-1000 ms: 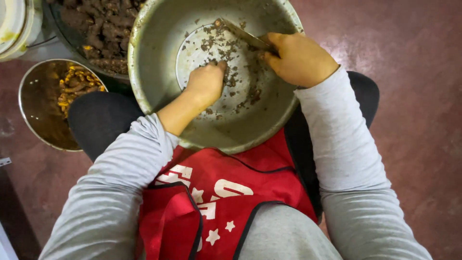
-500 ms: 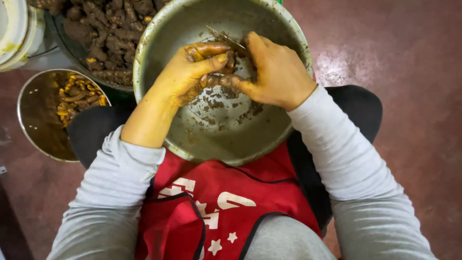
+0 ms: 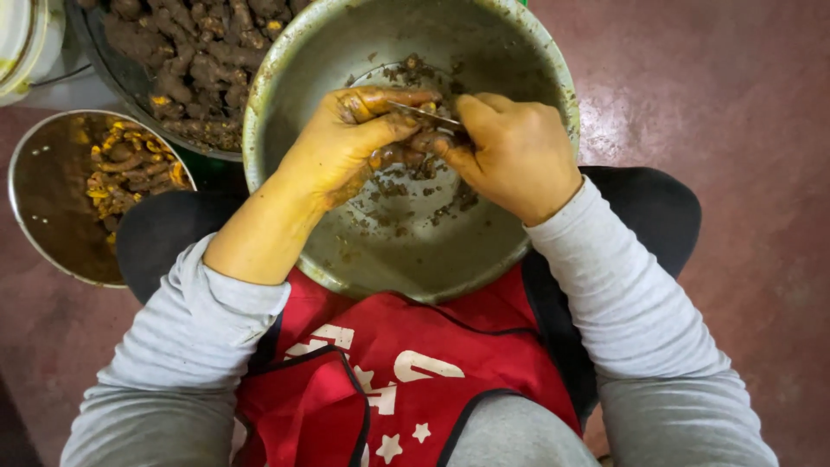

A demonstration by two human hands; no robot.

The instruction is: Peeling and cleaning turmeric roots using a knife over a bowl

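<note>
Inspector: Your left hand (image 3: 350,143) is clenched around a brown root (image 3: 399,156) at upper centre of the frame, over the large steel bowl (image 3: 285,95).

Operator: And the right?

Inspector: Your right hand (image 3: 514,156) grips a thin blade (image 3: 424,114) laid against that root. Peelings (image 3: 415,195) lie in the bowl. Peeled yellow pieces (image 3: 130,164) sit in the small bowl (image 3: 35,216) at left; unpeeled roots (image 3: 186,52) fill the upper-left basin (image 3: 95,47).

three metal bowls (image 3: 285,78), two hands (image 3: 346,143), one knife (image 3: 425,114), one red apron (image 3: 415,363)
</note>
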